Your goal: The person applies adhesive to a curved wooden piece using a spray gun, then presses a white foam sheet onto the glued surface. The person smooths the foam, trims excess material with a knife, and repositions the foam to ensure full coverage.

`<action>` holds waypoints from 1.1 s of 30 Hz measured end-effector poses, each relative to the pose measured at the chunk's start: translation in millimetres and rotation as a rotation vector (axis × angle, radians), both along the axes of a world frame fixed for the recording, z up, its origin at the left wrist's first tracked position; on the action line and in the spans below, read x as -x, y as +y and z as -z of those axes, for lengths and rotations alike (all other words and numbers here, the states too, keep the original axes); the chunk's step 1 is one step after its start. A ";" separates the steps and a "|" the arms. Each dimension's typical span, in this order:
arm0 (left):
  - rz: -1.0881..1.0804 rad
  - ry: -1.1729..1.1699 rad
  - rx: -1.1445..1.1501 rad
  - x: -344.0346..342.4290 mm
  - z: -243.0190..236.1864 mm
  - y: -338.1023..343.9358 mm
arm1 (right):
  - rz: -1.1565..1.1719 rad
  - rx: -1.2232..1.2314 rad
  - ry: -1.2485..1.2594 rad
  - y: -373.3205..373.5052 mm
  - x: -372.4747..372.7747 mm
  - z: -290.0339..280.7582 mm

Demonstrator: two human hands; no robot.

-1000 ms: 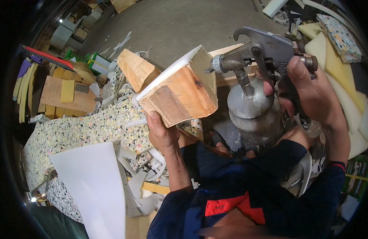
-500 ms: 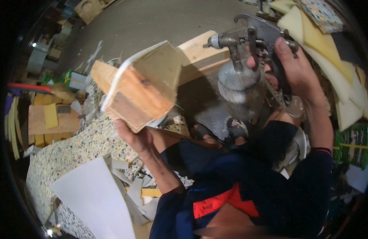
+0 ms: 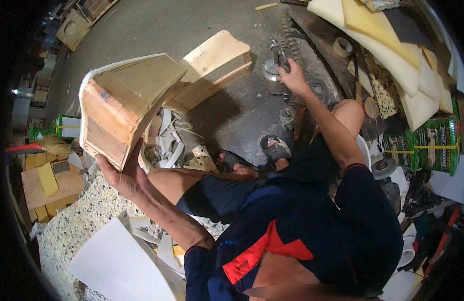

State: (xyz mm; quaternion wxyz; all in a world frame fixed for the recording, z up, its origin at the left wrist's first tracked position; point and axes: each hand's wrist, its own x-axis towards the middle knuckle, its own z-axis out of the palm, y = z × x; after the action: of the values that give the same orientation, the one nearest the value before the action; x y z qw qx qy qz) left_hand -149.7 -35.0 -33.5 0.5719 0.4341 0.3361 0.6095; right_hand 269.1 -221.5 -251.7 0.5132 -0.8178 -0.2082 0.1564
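My left hand (image 3: 122,176) grips the lower edge of a box-shaped wooden frame (image 3: 109,113), holding it tilted up on the left. White padding lines the frame's outer edge, and a thin tan sheet covers one side. Farther off to the right, my right hand (image 3: 294,79) is closed around the handle of a metal spray gun (image 3: 272,72) with a round cup under it. The gun is down at the grey floor; whether its cup touches the floor I cannot tell. Between my hands lies a second wooden block (image 3: 217,62), pale on top.
A coiled hose (image 3: 291,42) runs behind the spray gun. Foam sheets (image 3: 382,45) and a tape roll (image 3: 342,47) are at the far right, above green packages (image 3: 427,145). White scraps (image 3: 172,140), a speckled foam slab (image 3: 74,220) and a white sheet (image 3: 119,263) lie on the left.
The spray gun has gone from close in front of me down and away toward the floor, still in my right hand. My left hand has moved left with the wooden frame.
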 end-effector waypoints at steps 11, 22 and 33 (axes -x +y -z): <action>-0.149 -0.088 0.257 60.7 -10.4 -40.0 | 0.153 0.029 -0.048 30.4 -51.5 118.6; 0.011 0.155 0.424 13.9 75.2 -47.3 | 0.259 0.093 -0.089 101.1 -92.7 100.6; -0.067 0.402 0.419 -54.0 82.6 -26.8 | 0.174 0.048 -0.141 120.8 -106.6 100.2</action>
State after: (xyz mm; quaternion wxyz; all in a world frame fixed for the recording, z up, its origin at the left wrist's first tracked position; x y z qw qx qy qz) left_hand -95.7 -61.8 -116.0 0.5505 0.4072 0.5756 0.4471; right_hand 375.7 -100.7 -351.9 0.4890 -0.8539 -0.1682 0.0585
